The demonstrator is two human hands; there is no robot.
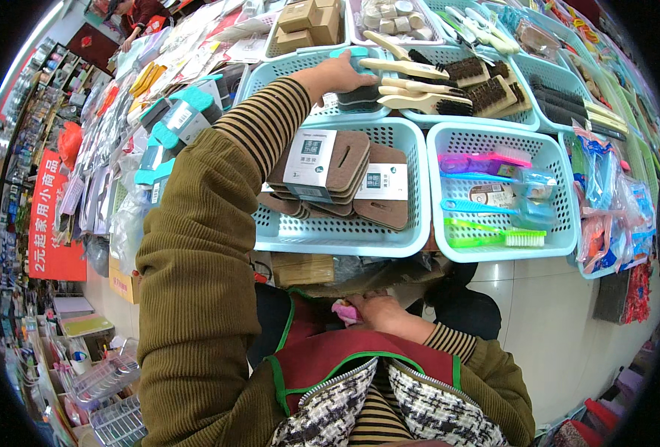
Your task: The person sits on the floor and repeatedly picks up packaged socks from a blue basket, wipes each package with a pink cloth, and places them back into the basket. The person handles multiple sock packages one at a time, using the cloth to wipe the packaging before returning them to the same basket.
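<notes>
My left hand (pixel 338 74) reaches over a blue perforated basket (pixel 265 78), its fingers against a teal sponge pad (pixel 355 53); whether they grip it is hidden. Dark grey pads (pixel 359 98) lie just below the fingers. Down at my lap, my right hand (pixel 380 313) is closed around a crumpled pink cloth (pixel 346 313). Between the hands, a nearer blue basket (pixel 341 246) holds banded stacks of brown cleaning pads (pixel 352 162). Teal and grey sponge packs (pixel 182 120) are piled left of my left forearm.
Wooden-handled brushes (pixel 419 67) fill a basket right of my left hand. Plastic brushes (pixel 492 162) lie in another basket (pixel 503 254) nearer me. Small cardboard boxes (pixel 302 22) stand beyond. A person (pixel 140 17) is at the far left, and wire baskets (pixel 112 374) stand low at left.
</notes>
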